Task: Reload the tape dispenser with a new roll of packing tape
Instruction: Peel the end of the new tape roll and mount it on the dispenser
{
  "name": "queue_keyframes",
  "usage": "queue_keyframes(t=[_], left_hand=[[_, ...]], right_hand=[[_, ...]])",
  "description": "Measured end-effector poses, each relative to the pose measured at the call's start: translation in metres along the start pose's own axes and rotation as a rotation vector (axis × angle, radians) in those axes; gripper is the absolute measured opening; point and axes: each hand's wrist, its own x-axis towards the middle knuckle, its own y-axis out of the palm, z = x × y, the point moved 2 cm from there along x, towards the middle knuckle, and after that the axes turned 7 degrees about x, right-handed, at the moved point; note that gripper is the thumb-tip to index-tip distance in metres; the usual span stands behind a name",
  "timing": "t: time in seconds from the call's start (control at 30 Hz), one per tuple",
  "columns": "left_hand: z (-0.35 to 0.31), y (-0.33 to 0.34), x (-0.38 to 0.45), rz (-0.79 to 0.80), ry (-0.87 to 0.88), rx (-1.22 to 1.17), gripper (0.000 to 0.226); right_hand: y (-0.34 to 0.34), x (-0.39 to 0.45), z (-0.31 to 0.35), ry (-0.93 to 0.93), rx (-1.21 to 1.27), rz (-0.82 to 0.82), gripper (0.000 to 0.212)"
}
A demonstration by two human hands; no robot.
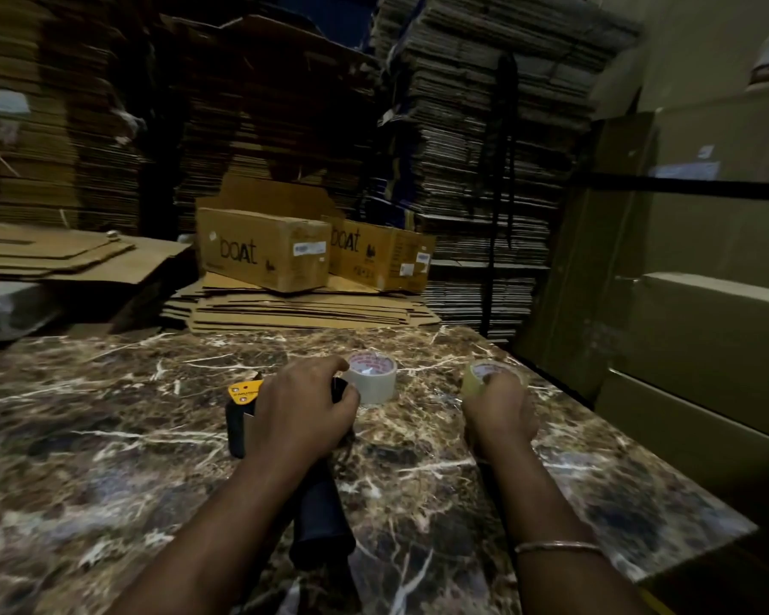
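A black tape dispenser [318, 521] with a yellow caution guard lies on the marble table [107, 437], handle toward me. My left hand [300, 410] rests over its head, fingers curled around the frame. A roll of packing tape [371, 377] stands flat just beyond that hand, touching the fingertips. My right hand [500, 408] grips a second, yellowish tape roll [480, 375] at the table's right side, fingers wrapped over it. The dispenser's hub is hidden under my left hand.
Two cardboard boxes [263, 248] sit on a pile of flattened cartons [303, 310] at the table's far edge. Tall stacks of folded cartons fill the background. Large boxes [693, 348] stand close on the right, past the table's edge.
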Motion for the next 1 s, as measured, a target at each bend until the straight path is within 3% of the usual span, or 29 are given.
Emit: queue_keyframes(t=[0.2, 0.37, 0.67, 0.87, 1.0], left_hand=[[0.000, -0.001, -0.001, 0.004, -0.012, -0.032, 0.034], [0.001, -0.002, -0.001, -0.018, -0.036, -0.109, 0.032], [0.009, -0.010, 0.007, -0.088, -0.262, -0.550, 0.021], [0.015, -0.013, 0.014, -0.030, -0.334, -0.762, 0.027], [0.020, -0.010, 0.017, 0.016, -0.383, -0.936, 0.009]], right_hand=[[0.004, 0.002, -0.003, -0.071, 0.052, -0.012, 0.034], [0.005, -0.008, 0.015, -0.320, 0.244, -0.032, 0.027], [0.026, -0.047, 0.046, -0.534, 0.847, 0.445, 0.018], [0.026, -0.053, 0.046, -0.599, 0.945, 0.572, 0.029], [0.026, -0.059, 0.049, -0.677, 0.920, 0.597, 0.034]])
